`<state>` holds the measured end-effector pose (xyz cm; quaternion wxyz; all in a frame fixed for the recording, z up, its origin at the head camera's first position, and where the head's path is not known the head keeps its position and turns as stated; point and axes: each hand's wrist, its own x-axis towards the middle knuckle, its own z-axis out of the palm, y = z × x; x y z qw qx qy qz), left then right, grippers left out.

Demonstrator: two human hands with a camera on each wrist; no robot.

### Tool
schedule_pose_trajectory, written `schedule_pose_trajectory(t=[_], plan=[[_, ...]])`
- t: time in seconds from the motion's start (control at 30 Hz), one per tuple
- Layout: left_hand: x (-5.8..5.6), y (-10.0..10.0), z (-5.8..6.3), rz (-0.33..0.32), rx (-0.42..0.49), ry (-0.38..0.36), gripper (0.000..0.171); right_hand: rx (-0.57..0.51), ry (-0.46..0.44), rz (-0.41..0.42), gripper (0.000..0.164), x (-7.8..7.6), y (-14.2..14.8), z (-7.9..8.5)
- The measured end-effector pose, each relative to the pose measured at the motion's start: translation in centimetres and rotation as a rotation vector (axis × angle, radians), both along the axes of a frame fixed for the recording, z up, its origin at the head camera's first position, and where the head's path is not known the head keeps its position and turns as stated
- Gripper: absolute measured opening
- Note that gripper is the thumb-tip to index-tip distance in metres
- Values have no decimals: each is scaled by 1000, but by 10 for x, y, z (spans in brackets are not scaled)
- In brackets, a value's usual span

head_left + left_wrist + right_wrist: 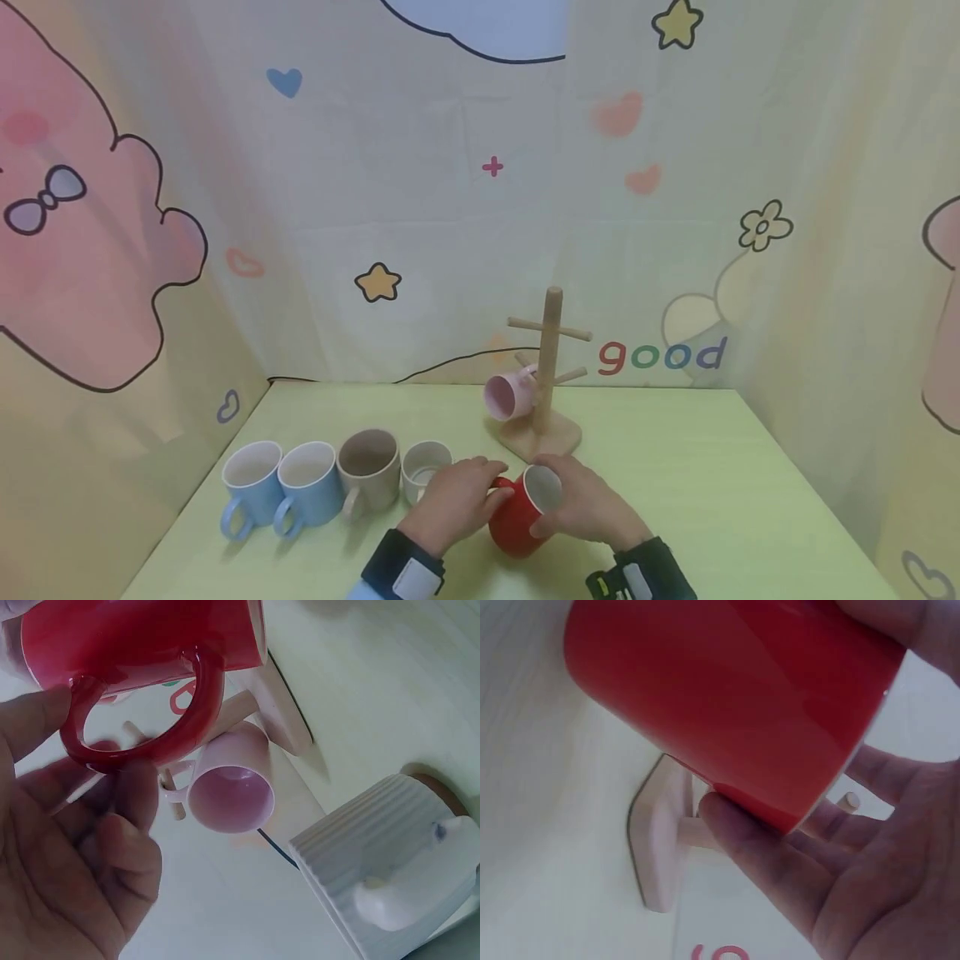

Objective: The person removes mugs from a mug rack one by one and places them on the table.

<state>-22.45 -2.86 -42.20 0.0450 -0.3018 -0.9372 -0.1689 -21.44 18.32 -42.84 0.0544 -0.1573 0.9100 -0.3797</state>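
Observation:
A glossy red mug (512,527) with a pale inside is held between both hands in front of the wooden mug stand (551,367), tilted with its mouth toward the upper right. My left hand (459,502) pinches its handle (206,690) between thumb and fingers. From the other side, my right hand (588,504) grips the mug near its rim, thumb on one side and fingers on the other. A pink mug (504,398) hangs by its handle from a lower left peg of the stand. Beside the left hand stands a small white ribbed mug (375,847), partly hidden by that hand in the head view.
Left of the white mug, a grey-beige mug (369,471) and two light blue mugs (318,492) stand upright in a row on the pale green table (697,500). The stand's upper pegs (573,333) are bare. A printed curtain (427,167) closes off the back and sides.

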Motion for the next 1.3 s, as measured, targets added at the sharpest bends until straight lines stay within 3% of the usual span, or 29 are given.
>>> schedule_pose_trajectory(t=[0.1, 0.47, 0.6, 0.77, 0.93, 1.03, 1.3], plan=[[3, 0, -1, -40, 5, -7, 15, 32, 21, 1, 80, 4, -1, 4], [10, 5, -4, -48, -34, -19, 19, 147, 100, 35, 81, 17, -3, 17], [10, 5, -9, -45, 0, -16, 19, 132, 100, 35, 83, 18, -3, 17], [10, 3, -13, -16, 127, -26, 22, 65, 114, 25, 82, 12, -2, 18], [11, 3, -21, 73, 262, -53, 24, 19, 126, -94, 77, 7, 0, 16], [12, 5, -28, 160, 342, -66, 24, 63, 136, -179, 77, 8, 5, 15], [11, 7, -41, 384, 550, -90, 24, 125, 134, -229, 66, 9, 14, 11]])
